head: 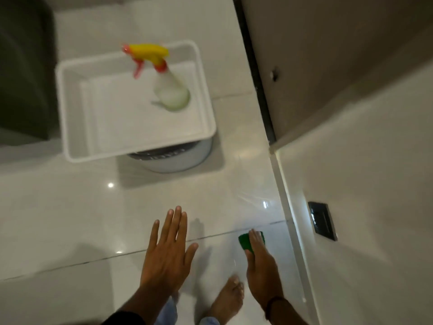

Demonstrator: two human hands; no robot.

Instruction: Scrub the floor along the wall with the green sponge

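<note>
In the head view I am seeing my right hand (261, 263) pressing the green sponge (245, 241) on the floor (70, 219) near the wall (363, 184); the fingers are hiding most of it. My left hand (167, 252) is hovering flat, fingers spread. The spray bottle (164, 80) is looking blurred.

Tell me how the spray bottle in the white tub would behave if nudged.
The spray bottle looks tall with a narrow base and a bulky yellow trigger head, so it would probably tip easily. It stands in a white tub perched on a round bin, so a hard push might shift the tub too.
</note>
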